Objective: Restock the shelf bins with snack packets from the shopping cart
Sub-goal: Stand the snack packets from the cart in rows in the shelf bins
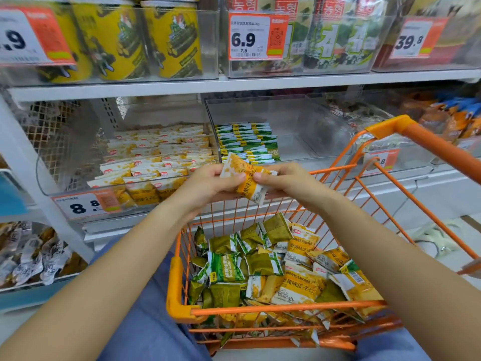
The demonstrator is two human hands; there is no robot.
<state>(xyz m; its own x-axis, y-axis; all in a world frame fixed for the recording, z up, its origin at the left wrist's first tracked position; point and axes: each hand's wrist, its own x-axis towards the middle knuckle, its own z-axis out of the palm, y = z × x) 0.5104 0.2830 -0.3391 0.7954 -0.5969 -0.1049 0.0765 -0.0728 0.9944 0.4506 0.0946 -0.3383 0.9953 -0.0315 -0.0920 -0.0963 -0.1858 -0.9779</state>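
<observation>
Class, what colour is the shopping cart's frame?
Orange shopping cart, clearest in the head view.

so in my two hands, left (pixel 208 183) and right (pixel 283 183), I've got a small stack of yellow packets (pixel 244 178), can't tell how many. one orange cart (pixel 182 298) with a mixed heap of green and yellow ones, too jumbled to count. three yellow cans (pixel 171 37) up top, and four price tags (pixel 256 35)

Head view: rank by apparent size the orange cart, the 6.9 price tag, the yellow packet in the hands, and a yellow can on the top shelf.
1. Cart, by far the largest.
2. Can.
3 and 4. Price tag and packet look alike; the packet is partly covered and nearer the camera, so not ranked.
</observation>
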